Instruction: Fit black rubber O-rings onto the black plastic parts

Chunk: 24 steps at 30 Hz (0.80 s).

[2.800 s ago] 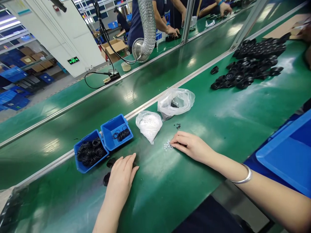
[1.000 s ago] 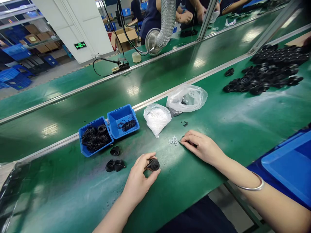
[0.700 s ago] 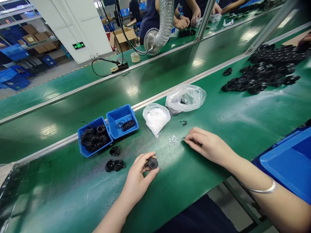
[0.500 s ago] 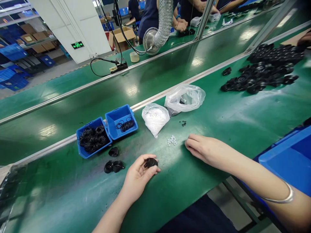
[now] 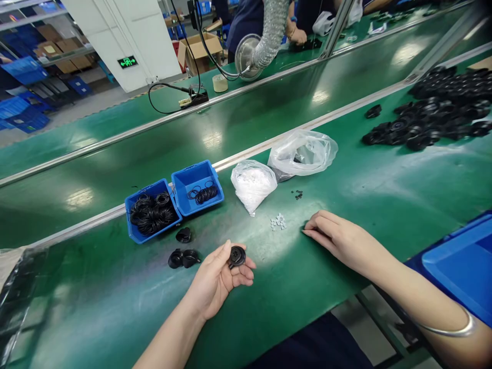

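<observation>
Glossy green worktop (image 5: 346,174) is carrying everything. A heap of black moulded round parts (image 5: 434,115) is lying far right. A crinkled clear bag (image 5: 303,151) and a bag of white granules (image 5: 252,183) are sitting mid-bench. Two square blue plastic bins (image 5: 194,174) are holding black rubber rings (image 5: 151,215). The left hand (image 5: 215,279), palm up and half curled, is pinching a black round disc (image 5: 237,255) just above the near worktop. The right hand (image 5: 342,241) is resting palm down, fingers nearly flat, gripping nothing visible, near tiny white pieces (image 5: 278,222).
</observation>
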Each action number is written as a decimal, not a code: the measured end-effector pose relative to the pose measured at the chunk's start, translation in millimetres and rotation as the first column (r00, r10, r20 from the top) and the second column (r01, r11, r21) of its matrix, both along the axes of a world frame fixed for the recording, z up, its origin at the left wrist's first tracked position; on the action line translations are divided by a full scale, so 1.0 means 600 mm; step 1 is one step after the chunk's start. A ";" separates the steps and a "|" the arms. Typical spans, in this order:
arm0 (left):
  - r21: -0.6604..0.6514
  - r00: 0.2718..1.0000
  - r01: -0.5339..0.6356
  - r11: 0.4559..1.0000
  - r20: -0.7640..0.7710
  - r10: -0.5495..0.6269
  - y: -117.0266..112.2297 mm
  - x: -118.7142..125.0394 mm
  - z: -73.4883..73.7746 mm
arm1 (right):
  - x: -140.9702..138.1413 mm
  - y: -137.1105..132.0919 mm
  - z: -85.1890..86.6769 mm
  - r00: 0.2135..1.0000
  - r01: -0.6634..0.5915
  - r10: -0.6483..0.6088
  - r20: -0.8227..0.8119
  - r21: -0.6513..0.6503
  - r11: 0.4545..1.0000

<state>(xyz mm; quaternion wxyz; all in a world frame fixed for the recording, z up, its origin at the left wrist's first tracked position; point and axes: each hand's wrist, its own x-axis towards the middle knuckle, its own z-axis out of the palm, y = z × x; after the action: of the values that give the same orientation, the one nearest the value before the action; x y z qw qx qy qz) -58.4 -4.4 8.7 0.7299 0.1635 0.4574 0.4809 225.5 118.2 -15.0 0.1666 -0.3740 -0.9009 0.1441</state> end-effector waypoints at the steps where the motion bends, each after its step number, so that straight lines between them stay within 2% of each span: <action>1: 0.007 1.000 0.009 1.000 0.000 -0.009 -0.001 0.000 0.000 | 0.002 -0.001 -0.001 1.000 0.014 -0.014 -0.022 -0.022 1.000; 4: 0.030 1.000 0.027 0.999 0.007 -0.027 -0.002 0.000 0.000 | 0.004 -0.004 -0.004 0.995 0.049 -0.055 -0.079 -0.074 0.996; 9: 0.024 1.000 0.002 1.000 0.028 -0.003 -0.003 0.001 0.001 | 0.006 -0.011 -0.007 0.986 0.088 -0.100 -0.135 -0.090 0.992; 15: -0.005 0.998 -0.017 1.000 0.062 0.017 -0.002 0.001 0.002 | 0.017 -0.019 -0.004 0.986 0.055 -0.061 -0.158 -0.041 0.998; 24: -0.008 0.997 -0.032 0.999 0.067 0.033 0.001 0.000 0.004 | 0.021 -0.018 -0.003 0.983 0.059 -0.069 -0.169 -0.061 0.996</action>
<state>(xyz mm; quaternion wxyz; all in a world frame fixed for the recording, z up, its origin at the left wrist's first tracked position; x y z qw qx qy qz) -58.3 -4.0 11.1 0.7375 0.1373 0.4370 0.4962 238.3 107.4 -16.8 0.2376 -0.3935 -0.8663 0.1954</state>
